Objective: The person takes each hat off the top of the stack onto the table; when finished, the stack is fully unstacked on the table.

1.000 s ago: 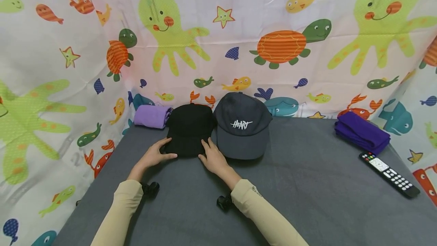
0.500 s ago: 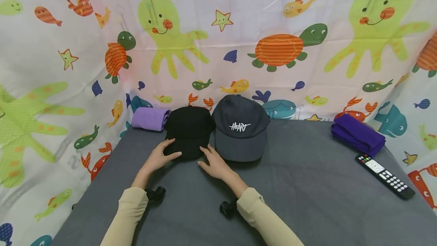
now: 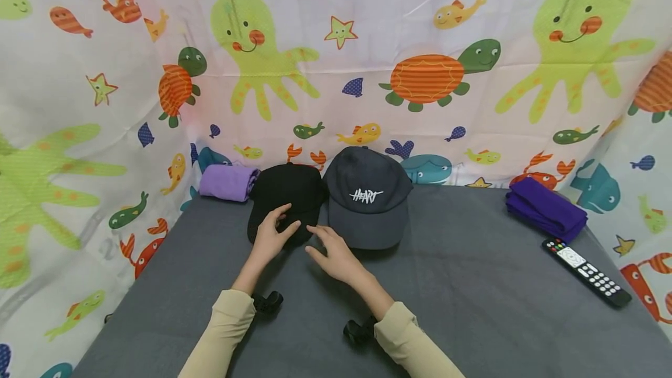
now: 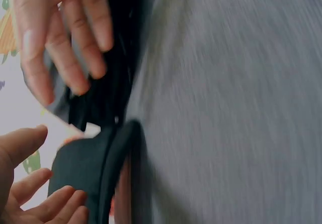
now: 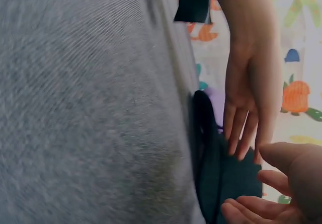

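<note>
A plain black cap [image 3: 287, 185] lies on the grey cloth surface, its brim toward me. Just right of it, almost touching, sits a dark grey-blue cap [image 3: 367, 227] with white "HEART" lettering. My left hand [image 3: 269, 237] hovers over the front of the black cap's brim, fingers apart and bent loosely. Near the brim's right corner is my right hand [image 3: 336, 256], thumb and fingers spread. Neither hand grips anything. From the left wrist view, the black cap [image 4: 75, 166] appears behind my left fingers [image 4: 60, 204]; whether they touch it, I cannot tell.
A rolled lavender cloth [image 3: 227, 182] lies left of the caps. At the far right are a folded purple cloth [image 3: 546, 209] and a black remote control [image 3: 587, 273]. A sea-animal printed curtain [image 3: 336, 86] stands behind the grey surface [image 3: 462, 302].
My left hand has left the black cap's left side and moved right, in front of its brim. The right hand has drawn back slightly from the brim. The caps stay in place.
</note>
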Motion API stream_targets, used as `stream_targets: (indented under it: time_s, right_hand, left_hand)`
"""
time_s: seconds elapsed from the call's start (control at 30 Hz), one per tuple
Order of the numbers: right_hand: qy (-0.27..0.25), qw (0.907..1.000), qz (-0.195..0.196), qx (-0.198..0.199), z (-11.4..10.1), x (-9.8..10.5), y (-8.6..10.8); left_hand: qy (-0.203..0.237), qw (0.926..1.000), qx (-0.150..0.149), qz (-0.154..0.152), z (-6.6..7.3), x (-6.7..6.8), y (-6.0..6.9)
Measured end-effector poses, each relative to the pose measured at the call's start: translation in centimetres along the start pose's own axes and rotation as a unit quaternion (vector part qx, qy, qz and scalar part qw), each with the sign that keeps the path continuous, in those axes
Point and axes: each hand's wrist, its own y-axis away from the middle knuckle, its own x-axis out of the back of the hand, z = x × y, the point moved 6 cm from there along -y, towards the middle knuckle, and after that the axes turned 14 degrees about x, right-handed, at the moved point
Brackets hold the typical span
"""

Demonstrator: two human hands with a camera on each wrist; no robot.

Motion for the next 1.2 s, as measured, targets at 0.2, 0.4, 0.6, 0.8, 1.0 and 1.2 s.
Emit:
stream_targets:
  time_s: [0.2, 0.4, 0.6, 0.8, 1.0, 1.2]
  right_hand:
    - [0.007, 0.995, 0.094, 0.033, -0.8, 2.4, 0.2]
    - [0.057, 0.9777, 0.196, 0.049, -0.6, 5.4, 1.0]
    - [0.096, 0.9616, 0.253, 0.046, 0.5, 7.9, 2.0]
    - [0.115, 0.9473, 0.297, 0.032, 2.1, 9.9, 3.1]
    - [0.113, 0.9328, 0.342, 0.005, 3.6, 12.2, 4.2]
    - [0.08, 0.9373, 0.332, -0.072, 6.1, 13.4, 5.4]
  left_hand:
    - [0.067, 0.9978, -0.004, -0.005, 1.8, -1.6, -0.1]
    - [0.088, 0.9959, -0.003, -0.017, 3.2, -3.6, -0.6]
    - [0.107, 0.9939, -0.006, -0.025, 4.4, -5.4, -0.7]
    - [0.097, 0.9945, 0.007, -0.038, 5.2, -7.4, -0.7]
    - [0.097, 0.995, 0.013, -0.016, 5.8, -8.3, -1.1]
    - [0.101, 0.9943, 0.03, -0.014, 5.8, -8.8, -1.3]
